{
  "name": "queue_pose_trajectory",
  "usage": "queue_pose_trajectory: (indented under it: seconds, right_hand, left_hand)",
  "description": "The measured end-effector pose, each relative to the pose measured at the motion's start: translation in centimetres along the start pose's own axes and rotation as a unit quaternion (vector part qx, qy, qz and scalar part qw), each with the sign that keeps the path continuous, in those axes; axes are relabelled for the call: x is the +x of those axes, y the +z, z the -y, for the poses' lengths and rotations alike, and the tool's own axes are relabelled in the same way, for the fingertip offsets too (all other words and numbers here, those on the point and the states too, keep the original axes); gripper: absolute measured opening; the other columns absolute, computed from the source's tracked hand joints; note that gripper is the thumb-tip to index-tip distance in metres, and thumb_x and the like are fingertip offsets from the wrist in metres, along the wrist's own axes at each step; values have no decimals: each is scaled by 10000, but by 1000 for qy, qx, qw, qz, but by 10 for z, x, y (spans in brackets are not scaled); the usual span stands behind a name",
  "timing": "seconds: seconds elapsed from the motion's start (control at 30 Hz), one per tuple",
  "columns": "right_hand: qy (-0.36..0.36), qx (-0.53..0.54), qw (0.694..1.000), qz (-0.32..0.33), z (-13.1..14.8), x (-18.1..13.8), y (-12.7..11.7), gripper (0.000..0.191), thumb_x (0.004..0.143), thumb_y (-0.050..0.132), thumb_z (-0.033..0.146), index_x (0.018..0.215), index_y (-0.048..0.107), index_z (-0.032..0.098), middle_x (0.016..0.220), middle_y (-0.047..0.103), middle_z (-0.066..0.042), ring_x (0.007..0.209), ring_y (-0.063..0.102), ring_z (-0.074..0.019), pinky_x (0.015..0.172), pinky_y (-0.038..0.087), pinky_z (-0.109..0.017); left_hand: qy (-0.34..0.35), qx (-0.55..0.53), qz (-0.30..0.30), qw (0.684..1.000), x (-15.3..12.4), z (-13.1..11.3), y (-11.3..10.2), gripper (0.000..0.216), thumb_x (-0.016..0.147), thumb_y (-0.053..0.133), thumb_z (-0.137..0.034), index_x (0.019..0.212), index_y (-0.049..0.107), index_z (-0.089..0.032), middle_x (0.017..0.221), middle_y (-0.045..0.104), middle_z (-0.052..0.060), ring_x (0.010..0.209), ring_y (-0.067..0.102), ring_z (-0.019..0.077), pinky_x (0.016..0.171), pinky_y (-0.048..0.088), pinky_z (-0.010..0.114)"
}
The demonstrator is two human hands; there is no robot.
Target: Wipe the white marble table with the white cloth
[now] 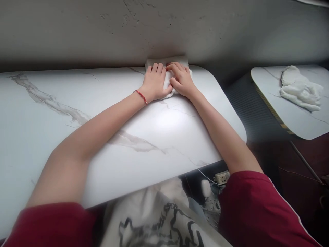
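A small white folded cloth [167,61] lies at the far edge of the white marble table [51,137], against the grey wall. Both my hands rest on it. My left hand [154,84], with a red string bracelet at the wrist, lies flat on the cloth's left part with fingers stretched out. My right hand [181,79] presses on the right part with its fingers bent and close together. Most of the cloth is hidden under my hands.
A second marble table [303,120] stands at the right with a crumpled white towel [299,87] on it. A dark gap separates the two tables. Under the near edge sit a power strip [222,177] and white cables.
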State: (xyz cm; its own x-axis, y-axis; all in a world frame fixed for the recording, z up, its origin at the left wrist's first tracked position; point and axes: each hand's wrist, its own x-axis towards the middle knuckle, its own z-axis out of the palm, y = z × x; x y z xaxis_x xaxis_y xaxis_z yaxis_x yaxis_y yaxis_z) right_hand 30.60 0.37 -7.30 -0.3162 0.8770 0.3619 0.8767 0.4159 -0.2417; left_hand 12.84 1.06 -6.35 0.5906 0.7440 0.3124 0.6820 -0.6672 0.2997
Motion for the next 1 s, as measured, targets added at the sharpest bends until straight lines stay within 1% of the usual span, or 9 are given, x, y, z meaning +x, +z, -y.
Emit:
queue_pose_trajectory:
  seconds: [0.13,0.4,0.57,0.63,0.73,0.8,0.87,0.93,1.0]
  right_hand:
    - [14,-11,1000,10,1,-1,-2,433,1017,281,433,1331,546,294,1455,570,-72,1325,531,-330,1176,382,-550]
    - [13,-27,999,26,7,-4,-7,463,1019,302,447,1416,509,330,1487,560,-56,1392,490,-333,1184,379,-566]
    - [12,-9,1000,20,19,-22,-14,468,987,317,360,1400,530,308,1511,555,-59,1418,477,-328,1176,370,-596]
    - [20,-4,1000,23,37,-46,-21,480,962,334,332,1393,539,275,1519,551,-81,1414,487,-338,1159,378,-612]
    - [23,-20,999,36,82,-103,-39,536,931,366,305,1447,500,250,1556,517,-112,1421,487,-369,1113,407,-643]
    - [8,-42,997,56,118,-146,-52,589,930,395,303,1518,434,288,1576,498,-108,1429,482,-383,1072,439,-648]
    - [-14,-63,996,66,152,-182,-60,668,946,415,330,1603,294,361,1551,528,-105,1371,540,-386,977,495,-641]
    - [-18,-82,995,50,175,-204,-61,779,936,444,344,1653,143,391,1489,581,-117,1285,601,-390,882,526,-634]
    - [-15,-90,995,30,186,-210,-56,832,912,462,345,1661,106,404,1436,620,-110,1205,637,-398,832,530,-638]
  left_hand:
    - [-11,-1,15,1000,-1,-2,-3,663,863,460,-483,1421,578,-145,1433,540,231,1361,414,493,1142,279,669]
    - [-7,6,8,1000,-3,-6,-5,649,891,453,-498,1417,577,-137,1409,573,236,1347,432,485,1117,305,657]
    - [-18,28,15,999,-19,-26,-9,672,947,469,-470,1471,479,-50,1450,531,275,1385,426,483,1134,293,614]
    - [0,41,28,999,-41,-41,-17,650,959,472,-438,1470,471,-35,1455,532,278,1381,445,471,1132,319,598]
    - [51,76,78,993,-93,-67,-37,631,968,460,-410,1461,502,-19,1467,547,266,1387,471,439,1135,369,560]
    - [79,109,119,984,-134,-84,-52,663,962,477,-443,1462,530,-12,1500,533,261,1416,462,420,1168,371,527]
    - [110,120,148,975,-171,-97,-64,668,940,514,-506,1461,579,-93,1517,549,205,1426,470,402,1193,374,514]
    - [128,112,164,972,-197,-105,-71,647,915,558,-491,1459,604,-144,1525,558,170,1440,470,391,1203,381,512]
    - [118,99,165,974,-209,-109,-75,626,890,600,-427,1455,614,-157,1518,569,163,1447,470,397,1192,399,526]
